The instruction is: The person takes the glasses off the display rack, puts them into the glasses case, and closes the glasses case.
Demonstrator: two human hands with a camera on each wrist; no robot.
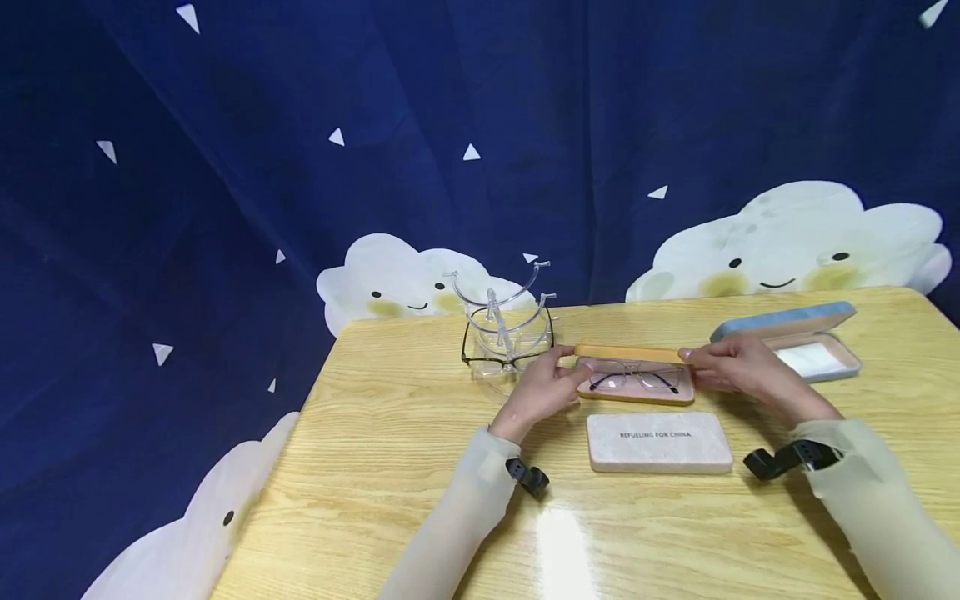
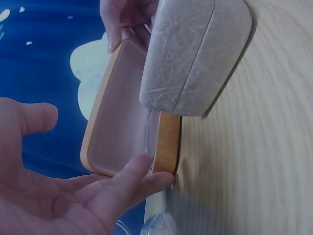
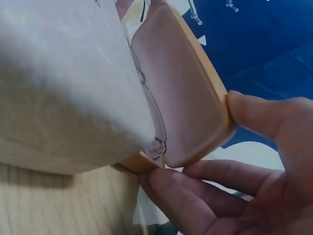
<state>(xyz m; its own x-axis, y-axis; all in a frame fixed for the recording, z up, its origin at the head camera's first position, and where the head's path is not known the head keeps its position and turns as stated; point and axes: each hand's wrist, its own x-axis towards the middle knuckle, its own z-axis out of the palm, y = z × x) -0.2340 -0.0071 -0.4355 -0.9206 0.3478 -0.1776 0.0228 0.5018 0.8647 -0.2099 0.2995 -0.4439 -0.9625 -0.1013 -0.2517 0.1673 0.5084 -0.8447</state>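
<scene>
An orange glasses case (image 1: 634, 398) lies open with its lid raised, showing a pale pink lining. Wire-framed glasses (image 1: 633, 377) rest inside it. My left hand (image 1: 543, 388) is at the case's left end; in the left wrist view its fingertips (image 2: 139, 163) touch the end of the base and lid, while the thumb stays apart. At the other end, my right hand (image 1: 750, 377) grips the lid (image 3: 188, 93) between thumb and fingers, some fingers beside the base. A closed whitish glasses case (image 1: 660, 454) with printed lettering lies in front.
To the left rear stands a clear display stand (image 1: 498, 321) bearing dark-framed glasses (image 1: 507, 363). A blue glasses case (image 1: 787, 321) stands open behind my right hand, with a white cloth (image 1: 810, 359) inside. A dark blue curtain (image 1: 420, 100) hangs behind the wooden table (image 1: 375, 467).
</scene>
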